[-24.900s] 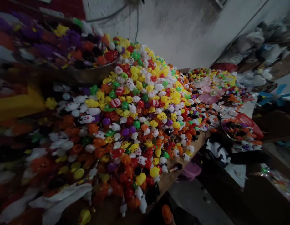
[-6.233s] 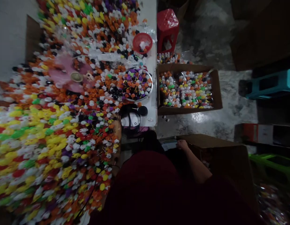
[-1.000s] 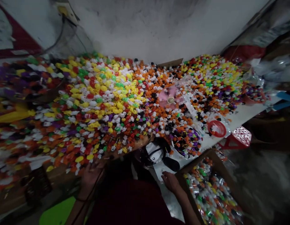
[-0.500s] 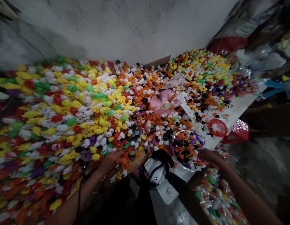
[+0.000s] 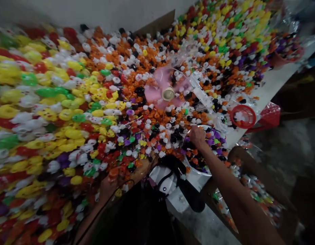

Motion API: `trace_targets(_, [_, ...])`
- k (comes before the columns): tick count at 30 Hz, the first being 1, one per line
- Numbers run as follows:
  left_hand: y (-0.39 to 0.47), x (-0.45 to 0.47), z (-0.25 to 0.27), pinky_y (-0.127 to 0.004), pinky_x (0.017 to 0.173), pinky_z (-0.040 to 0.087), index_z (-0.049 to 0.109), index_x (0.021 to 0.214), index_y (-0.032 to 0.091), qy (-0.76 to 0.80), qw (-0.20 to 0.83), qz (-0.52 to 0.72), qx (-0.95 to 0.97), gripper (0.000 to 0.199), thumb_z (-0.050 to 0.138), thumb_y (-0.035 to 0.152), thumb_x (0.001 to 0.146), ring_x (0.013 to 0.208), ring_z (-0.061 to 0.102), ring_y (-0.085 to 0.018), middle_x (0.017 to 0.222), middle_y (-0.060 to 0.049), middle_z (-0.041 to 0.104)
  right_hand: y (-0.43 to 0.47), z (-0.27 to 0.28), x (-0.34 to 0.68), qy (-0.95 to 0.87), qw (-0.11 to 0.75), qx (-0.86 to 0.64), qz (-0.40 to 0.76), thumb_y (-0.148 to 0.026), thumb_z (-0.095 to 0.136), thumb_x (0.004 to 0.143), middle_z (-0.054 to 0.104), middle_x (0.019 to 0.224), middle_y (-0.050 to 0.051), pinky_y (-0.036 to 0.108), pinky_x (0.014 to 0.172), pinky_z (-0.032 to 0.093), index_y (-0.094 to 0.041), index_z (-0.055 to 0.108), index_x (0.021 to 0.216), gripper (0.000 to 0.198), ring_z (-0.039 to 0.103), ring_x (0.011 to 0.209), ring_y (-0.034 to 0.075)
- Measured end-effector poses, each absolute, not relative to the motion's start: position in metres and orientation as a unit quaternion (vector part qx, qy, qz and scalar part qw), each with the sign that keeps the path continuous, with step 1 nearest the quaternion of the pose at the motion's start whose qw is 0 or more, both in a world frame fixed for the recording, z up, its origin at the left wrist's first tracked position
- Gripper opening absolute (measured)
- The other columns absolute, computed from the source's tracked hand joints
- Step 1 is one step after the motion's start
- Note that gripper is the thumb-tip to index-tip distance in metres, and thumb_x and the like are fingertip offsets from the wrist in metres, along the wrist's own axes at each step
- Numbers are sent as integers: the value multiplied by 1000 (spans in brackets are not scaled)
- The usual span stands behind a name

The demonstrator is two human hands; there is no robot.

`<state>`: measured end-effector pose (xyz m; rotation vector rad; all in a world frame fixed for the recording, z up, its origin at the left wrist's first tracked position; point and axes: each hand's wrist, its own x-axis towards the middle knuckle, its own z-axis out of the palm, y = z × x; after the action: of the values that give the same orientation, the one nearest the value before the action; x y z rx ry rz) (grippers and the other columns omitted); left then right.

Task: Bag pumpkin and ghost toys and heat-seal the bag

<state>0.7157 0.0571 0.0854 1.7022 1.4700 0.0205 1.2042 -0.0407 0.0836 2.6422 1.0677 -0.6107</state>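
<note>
My left hand (image 5: 108, 186) is at the near edge of a huge heap of small plastic toy figures (image 5: 73, 133), its fingers curled round an orange toy figure (image 5: 113, 173). Over the left side of a round clear-rimmed basin (image 5: 186, 162) is my right hand (image 5: 197, 136), fingers closed; what they hold is hidden. Orange, purple and black pieces fill that basin. Between my hands stands a white machine with a black lever (image 5: 163, 183), close to my body.
A pink fan (image 5: 168, 93) with blurred blades stands amid the heap. On the right are a red round basket (image 5: 242, 116), a red plastic container (image 5: 269, 115) and a filled tub (image 5: 284, 58). Bagged toys (image 5: 259, 194) lie below, and a wall (image 5: 108, 13) backs the heap.
My right hand has moved left and away from me, from the basin's right rim to its left side. My left hand has drawn back with an orange figure. The view has tilted down.
</note>
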Motion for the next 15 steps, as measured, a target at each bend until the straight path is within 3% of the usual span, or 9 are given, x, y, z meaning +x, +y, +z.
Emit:
trace_targets(3, [61,739,85,-32,66,57,66,113,16,619,501,44,603,60,48,68,89,68,68,-24,81,-11,74,-37,89,1254,341,145,911,-178,-15,22,101,64,126,27,39,93,46,-4,62,132,52,61,117,34])
trace_targets(6, [60,763,81,-32,58,55,65,108,18,652,574,90,487,76,62,85,71,60,64,-21,74,-7,71,-34,84,1292,388,170,878,-222,-20,38,101,69,125,18,34,94,47,-12,69,127,41,63,116,29])
trace_targets(8, [56,770,72,-30,57,54,64,105,18,666,581,104,456,87,66,91,59,57,63,-19,70,-4,69,-30,72,1302,425,188,847,-259,-26,52,98,71,121,14,30,93,47,-16,72,123,34,64,115,26])
trace_targets(12, [50,761,43,-30,44,48,63,93,18,701,559,98,431,99,61,101,38,44,56,-18,55,-2,62,-18,41,1305,451,236,810,-292,-33,59,98,72,117,18,36,94,50,-12,73,120,34,66,113,28])
trace_targets(15, [51,752,31,-30,41,46,62,88,22,717,529,109,440,95,56,102,39,43,56,-19,53,-2,61,-11,25,1307,468,253,790,-303,-38,61,99,73,113,14,42,96,52,-12,72,117,33,68,107,24])
